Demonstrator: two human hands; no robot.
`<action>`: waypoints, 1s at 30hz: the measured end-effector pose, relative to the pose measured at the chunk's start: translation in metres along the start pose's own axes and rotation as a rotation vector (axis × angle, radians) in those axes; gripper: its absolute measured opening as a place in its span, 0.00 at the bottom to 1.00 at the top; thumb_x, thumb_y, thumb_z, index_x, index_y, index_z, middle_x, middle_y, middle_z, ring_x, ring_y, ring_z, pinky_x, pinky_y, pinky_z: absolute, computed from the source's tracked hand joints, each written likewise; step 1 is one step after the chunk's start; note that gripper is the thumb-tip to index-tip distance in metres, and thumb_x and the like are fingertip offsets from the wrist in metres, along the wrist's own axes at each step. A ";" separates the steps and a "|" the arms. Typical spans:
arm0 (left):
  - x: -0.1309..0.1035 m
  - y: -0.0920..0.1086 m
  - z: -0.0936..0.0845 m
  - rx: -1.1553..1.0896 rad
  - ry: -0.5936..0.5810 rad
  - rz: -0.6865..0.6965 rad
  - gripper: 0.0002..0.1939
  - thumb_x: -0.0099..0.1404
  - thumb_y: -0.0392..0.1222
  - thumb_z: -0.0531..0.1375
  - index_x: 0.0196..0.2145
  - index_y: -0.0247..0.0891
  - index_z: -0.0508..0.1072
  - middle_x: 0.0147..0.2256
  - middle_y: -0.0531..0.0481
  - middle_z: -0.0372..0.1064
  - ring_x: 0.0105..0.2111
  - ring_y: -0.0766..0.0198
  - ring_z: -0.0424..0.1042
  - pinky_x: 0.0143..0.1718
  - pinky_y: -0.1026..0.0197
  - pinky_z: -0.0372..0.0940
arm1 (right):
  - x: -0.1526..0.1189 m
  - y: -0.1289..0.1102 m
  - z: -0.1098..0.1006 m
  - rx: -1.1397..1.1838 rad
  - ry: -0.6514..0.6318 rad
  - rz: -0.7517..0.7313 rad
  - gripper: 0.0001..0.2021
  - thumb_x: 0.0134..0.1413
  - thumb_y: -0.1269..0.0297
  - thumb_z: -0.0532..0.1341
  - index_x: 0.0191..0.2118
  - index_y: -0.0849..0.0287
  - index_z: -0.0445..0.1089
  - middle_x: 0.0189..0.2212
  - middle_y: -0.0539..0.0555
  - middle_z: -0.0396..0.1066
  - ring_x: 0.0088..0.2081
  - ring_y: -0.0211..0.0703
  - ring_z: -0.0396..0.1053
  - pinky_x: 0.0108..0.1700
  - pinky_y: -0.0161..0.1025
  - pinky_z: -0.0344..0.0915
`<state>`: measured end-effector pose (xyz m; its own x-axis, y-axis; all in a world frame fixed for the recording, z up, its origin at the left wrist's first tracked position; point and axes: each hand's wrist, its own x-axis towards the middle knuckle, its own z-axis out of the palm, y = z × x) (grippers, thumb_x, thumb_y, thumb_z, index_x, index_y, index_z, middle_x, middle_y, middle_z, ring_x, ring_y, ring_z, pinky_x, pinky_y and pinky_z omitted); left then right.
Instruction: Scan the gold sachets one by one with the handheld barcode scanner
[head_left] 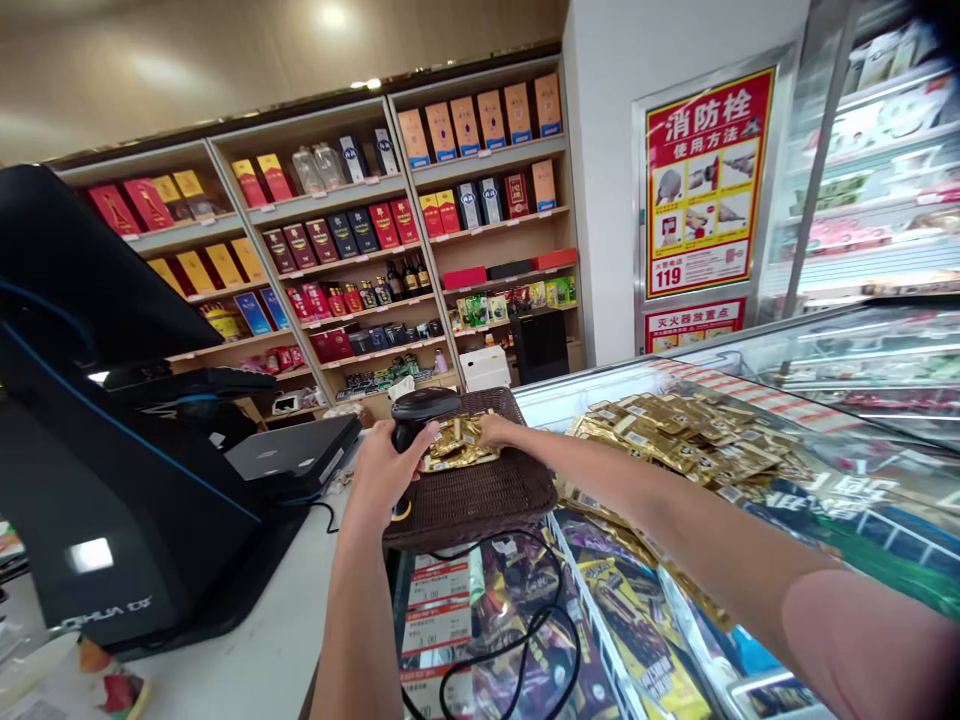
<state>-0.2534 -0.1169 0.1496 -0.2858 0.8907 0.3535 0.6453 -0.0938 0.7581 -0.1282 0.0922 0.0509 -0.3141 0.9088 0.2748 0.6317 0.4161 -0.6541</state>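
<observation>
My left hand (382,465) is wrapped round the handle of a black barcode scanner (424,404), its head pointing over a dark brown woven basket (480,500). Inside the basket lies a gold foil packet (459,440). My right hand (496,430) grips the right edge of that packet, the fingers partly hidden. To the right, a big heap of similar gold packets (675,435) rests on the glass top of a freezer. A black cable (536,630) loops over the glass in front of the basket.
A black checkout terminal (112,420) stands at left on a white counter (262,610), beside a dark cash drawer (296,450). The glass-topped freezer (622,600) fills the right. Behind are shelves (360,255) of boxes and bottles, and a red fire-hydrant sign (709,180) on the wall.
</observation>
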 end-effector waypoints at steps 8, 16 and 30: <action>-0.006 0.017 0.025 -0.111 0.027 0.123 0.23 0.55 0.63 0.64 0.32 0.40 0.67 0.23 0.55 0.65 0.21 0.64 0.68 0.23 0.64 0.60 | -0.093 0.038 -0.108 0.504 -0.054 0.181 0.17 0.60 0.52 0.59 0.49 0.57 0.67 0.31 0.51 0.72 0.25 0.37 0.65 0.25 0.31 0.59; -0.037 0.055 0.063 -0.312 -0.355 0.075 0.22 0.56 0.60 0.65 0.35 0.38 0.68 0.20 0.57 0.63 0.19 0.68 0.63 0.21 0.66 0.58 | -0.151 0.054 -0.181 0.559 0.067 0.256 0.13 0.64 0.54 0.50 0.37 0.57 0.66 0.28 0.49 0.66 0.28 0.36 0.62 0.28 0.30 0.61; -0.026 0.043 0.079 -0.200 -0.322 0.091 0.23 0.55 0.61 0.64 0.36 0.38 0.71 0.25 0.55 0.64 0.21 0.65 0.67 0.22 0.62 0.63 | -0.142 0.078 -0.184 0.345 0.120 0.160 0.14 0.66 0.55 0.46 0.31 0.55 0.56 0.24 0.47 0.56 0.25 0.36 0.61 0.25 0.31 0.62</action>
<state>-0.1622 -0.1096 0.1301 0.0243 0.9658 0.2583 0.4980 -0.2358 0.8345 0.0955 0.0014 0.0906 -0.1330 0.9670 0.2172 0.3846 0.2523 -0.8879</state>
